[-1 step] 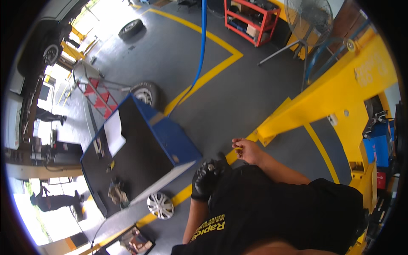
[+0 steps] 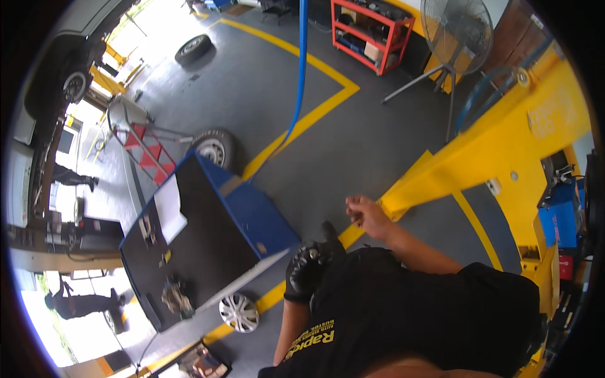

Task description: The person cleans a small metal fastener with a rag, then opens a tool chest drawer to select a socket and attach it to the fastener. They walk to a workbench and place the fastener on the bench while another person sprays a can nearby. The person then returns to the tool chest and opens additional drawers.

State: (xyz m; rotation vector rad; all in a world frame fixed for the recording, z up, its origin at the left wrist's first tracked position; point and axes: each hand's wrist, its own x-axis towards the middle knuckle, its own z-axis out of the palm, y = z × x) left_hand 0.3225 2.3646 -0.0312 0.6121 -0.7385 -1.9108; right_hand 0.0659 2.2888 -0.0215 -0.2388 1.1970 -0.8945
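Observation:
My left hand (image 2: 307, 268) wears a black glove and is closed in front of my black shirt, near the corner of a blue, dark-topped workbench (image 2: 189, 252). A small shiny metal piece (image 2: 314, 254) shows at its curled fingers; its kind is too small to tell. My bare right hand (image 2: 368, 217) hangs over the floor, beside the low end of a yellow lift column (image 2: 454, 173). Its fingers are curled in, and what they hold, if anything, is hidden. White paper (image 2: 169, 211) and a crumpled cloth-like bundle (image 2: 176, 296) lie on the bench top.
A silver hubcap (image 2: 239, 313) is beside the bench, and a wheel (image 2: 214, 151) lies behind it. A blue hose (image 2: 300, 75) hangs down past the bench. Farther off are another tyre (image 2: 193, 49), a red cart (image 2: 372, 38), a standing fan (image 2: 457, 28) and two people at the left.
My right hand has risen slightly and its fingers have turned a little. The gloved left hand stays closed in nearly the same place.

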